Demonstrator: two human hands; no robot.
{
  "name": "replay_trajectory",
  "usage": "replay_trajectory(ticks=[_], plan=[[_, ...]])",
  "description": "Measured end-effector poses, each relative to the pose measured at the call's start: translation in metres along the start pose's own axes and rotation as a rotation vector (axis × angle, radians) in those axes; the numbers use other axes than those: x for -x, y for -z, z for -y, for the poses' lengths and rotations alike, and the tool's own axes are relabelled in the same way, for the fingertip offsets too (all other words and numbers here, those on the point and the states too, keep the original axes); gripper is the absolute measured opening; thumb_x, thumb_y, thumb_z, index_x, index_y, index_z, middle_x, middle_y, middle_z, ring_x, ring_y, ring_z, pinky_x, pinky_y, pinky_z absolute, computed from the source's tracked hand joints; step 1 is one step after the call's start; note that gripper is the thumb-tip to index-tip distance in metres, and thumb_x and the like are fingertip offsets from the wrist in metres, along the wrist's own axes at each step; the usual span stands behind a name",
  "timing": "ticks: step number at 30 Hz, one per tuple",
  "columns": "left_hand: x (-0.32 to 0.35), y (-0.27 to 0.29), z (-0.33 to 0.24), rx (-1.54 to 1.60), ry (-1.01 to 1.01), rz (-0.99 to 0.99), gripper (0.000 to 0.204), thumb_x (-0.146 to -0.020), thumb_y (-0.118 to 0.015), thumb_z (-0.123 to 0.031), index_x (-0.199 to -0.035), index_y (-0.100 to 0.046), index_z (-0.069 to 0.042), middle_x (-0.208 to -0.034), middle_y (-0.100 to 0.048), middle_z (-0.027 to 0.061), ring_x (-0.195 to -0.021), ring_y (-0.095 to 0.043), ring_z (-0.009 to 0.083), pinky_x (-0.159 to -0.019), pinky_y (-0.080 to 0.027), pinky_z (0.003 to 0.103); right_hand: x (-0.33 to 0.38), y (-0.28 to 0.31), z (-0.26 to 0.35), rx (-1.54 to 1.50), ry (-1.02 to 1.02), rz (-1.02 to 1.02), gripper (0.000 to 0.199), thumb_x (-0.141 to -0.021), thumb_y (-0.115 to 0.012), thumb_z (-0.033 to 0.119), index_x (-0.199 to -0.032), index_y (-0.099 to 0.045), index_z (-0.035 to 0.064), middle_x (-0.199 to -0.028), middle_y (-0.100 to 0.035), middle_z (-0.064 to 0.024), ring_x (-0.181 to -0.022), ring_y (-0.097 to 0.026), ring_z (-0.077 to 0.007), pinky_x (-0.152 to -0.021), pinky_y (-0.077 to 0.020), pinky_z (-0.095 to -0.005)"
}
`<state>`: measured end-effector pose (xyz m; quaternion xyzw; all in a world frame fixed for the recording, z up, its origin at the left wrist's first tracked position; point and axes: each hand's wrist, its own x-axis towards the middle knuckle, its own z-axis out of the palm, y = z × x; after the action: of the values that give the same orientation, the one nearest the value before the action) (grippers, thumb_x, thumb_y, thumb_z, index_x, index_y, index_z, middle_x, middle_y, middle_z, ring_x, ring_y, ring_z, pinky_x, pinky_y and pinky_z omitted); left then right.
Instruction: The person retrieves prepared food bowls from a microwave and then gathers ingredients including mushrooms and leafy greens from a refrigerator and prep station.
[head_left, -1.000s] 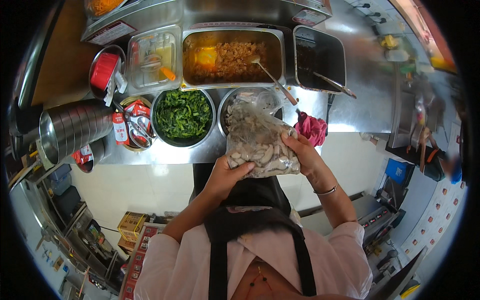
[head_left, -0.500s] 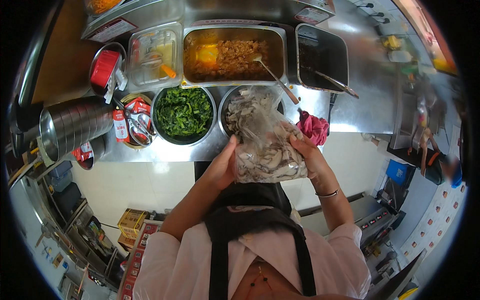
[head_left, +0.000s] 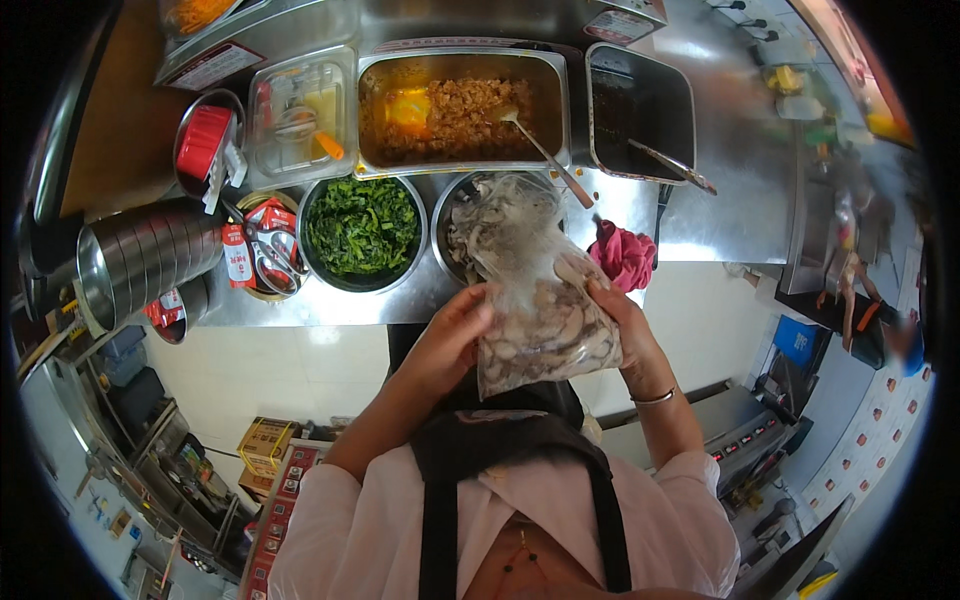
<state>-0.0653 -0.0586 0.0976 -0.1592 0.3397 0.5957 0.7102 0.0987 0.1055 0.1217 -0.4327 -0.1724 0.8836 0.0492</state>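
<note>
In the head view, a shiny metal counter (head_left: 330, 308) runs just beyond both hands, light glaring off its bare patches; below it, pale floor tiles (head_left: 310, 370) show to either side of the dark apron (head_left: 505, 430); a cardboard box (head_left: 266, 445) sits low, well left of the left hand, and a blue box (head_left: 794, 340) stands well off to the right.

And here are the hands; the right hand (head_left: 622, 318) has the clear plastic bag (head_left: 550, 335) by its right side, thumb in front, the other fingers mostly hidden; the left hand (head_left: 455, 335) is half curled at the bag's left edge, and whether it grips I can't tell; the bag sits between them at the counter's front edge, full of pale, grey-edged slices, its upper end covering part of a metal bowl (head_left: 438, 235) of similar grey pieces.

Up and left of the left hand, a bowl (head_left: 362, 288) heaped with chopped greens; straight beyond the hands, a long tray (head_left: 450, 171) of brown mince, orange oil pooled at its left, a spoon (head_left: 548, 158) leaning out; beyond the right hand, a dark pan (head_left: 650, 80) with a utensil (head_left: 675, 167) across its rim; a pink cloth (head_left: 625, 255) lies just past that hand.
</note>
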Motion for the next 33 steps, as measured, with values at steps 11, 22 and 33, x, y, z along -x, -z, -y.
replay_trajectory(ticks=[11,22,33], plan=[[-0.039,0.006,0.000,-0.111,-0.152,-0.062,0.036,-0.086,-0.060,-0.014,-0.119,-0.047,-0.013,-0.077,-0.051,-0.0036,-0.068,-0.050,0.0058,-0.063,-0.043,0.019,0.013,0.016,-0.005,-0.098,-0.027,-0.125,0.042,-0.093,-0.042,0.019,-0.131,-0.036,0.0007,-0.122,-0.050,-0.0139,-0.107,-0.054,-0.0237,-0.089,-0.0469,-0.0365],[-0.052,0.009,-0.001,-0.245,-0.062,-0.099,0.040,-0.088,-0.057,-0.025,-0.122,-0.043,-0.009,-0.106,-0.055,0.0032,-0.097,-0.054,0.0120,-0.080,-0.047,0.028,0.026,0.037,-0.011,-0.047,0.000,-0.116,0.046,-0.092,-0.043,0.021,-0.132,-0.034,0.0004,-0.125,-0.047,-0.0148,-0.111,-0.051,-0.0245,-0.093,-0.0432,-0.0354],[-0.038,-0.002,0.037,-0.406,-0.210,-0.051,0.035,-0.096,-0.041,-0.031,-0.120,-0.050,-0.009,-0.102,-0.059,0.0041,-0.093,-0.057,0.0136,-0.081,-0.046,0.028,0.035,0.089,-0.012,0.922,0.220,0.030,0.059,-0.080,-0.066,0.011,-0.131,-0.038,0.0009,-0.114,-0.054,-0.0058,-0.100,-0.049,-0.0108,-0.088,-0.0411,-0.0265]])
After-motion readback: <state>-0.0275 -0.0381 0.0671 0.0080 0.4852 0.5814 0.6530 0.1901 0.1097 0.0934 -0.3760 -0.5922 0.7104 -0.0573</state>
